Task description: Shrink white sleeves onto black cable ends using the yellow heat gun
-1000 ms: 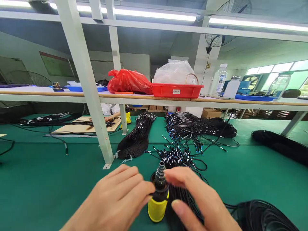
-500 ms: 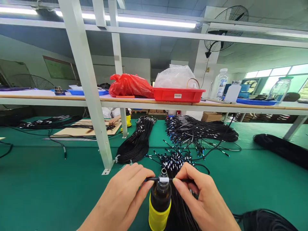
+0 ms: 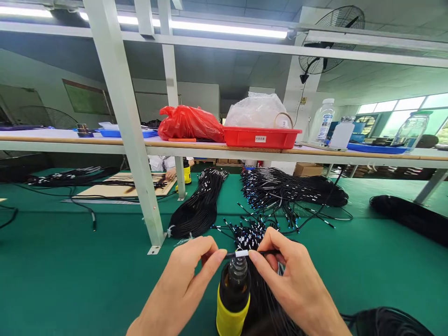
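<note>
A thin black cable with a white sleeve (image 3: 241,253) on it stretches level between my two hands. My left hand (image 3: 191,275) pinches the cable just left of the sleeve, thumb against forefinger. At the sleeve's right end, my right hand (image 3: 289,275) grips the cable between thumb and fingers. Below the sleeve stands a yellow and black heat gun (image 3: 233,305), its metal nozzle pointing up. Behind and beside it spreads a bundle of black cables (image 3: 257,233) with white sleeves and blue tips.
More black cable bundles (image 3: 196,205) lie on the green table (image 3: 87,275), with another large bundle (image 3: 297,186) at the back right. A white metal post (image 3: 135,140) rises at left, and a shelf holds a red tray (image 3: 261,137) and bottles. Across the table is another person's hand (image 3: 171,174).
Both hands have lifted the cable slightly, so the white sleeve sits a little higher and further right over the nozzle. My left fingers have shifted their grip.
</note>
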### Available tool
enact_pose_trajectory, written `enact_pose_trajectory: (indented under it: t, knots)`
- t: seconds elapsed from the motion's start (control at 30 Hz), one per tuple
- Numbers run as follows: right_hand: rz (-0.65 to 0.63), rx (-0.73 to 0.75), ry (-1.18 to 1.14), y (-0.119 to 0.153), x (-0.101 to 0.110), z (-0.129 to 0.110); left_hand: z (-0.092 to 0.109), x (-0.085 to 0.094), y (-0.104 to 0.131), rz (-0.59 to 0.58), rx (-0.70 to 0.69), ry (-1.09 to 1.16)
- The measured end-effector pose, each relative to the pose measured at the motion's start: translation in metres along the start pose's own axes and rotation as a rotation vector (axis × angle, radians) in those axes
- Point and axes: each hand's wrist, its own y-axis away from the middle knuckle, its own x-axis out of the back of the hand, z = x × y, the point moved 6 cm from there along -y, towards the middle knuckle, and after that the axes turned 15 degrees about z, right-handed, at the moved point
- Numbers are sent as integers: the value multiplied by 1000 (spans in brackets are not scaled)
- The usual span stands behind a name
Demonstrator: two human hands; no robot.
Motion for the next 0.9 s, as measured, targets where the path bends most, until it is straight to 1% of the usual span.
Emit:
enact_pose_trajectory:
  t: [0.1,0.3,0.5,0.73,0.9]
  knots:
    - [11,-14,15,-1,0,1,-3,-4,-2,10,39,26]
    - [-9,-51,53,-2,-4,5,-10,-10,-6,36,71,18]
    - [-17,-56,55,-2,-5,9,-10,-10,-8,42,90,9]
    - [-14,-55,31,-3,-5,10,-8,-10,-9,30,98,57]
    - [-34,-77,18,-2,-5,12,-8,-9,-9,47,102,64]
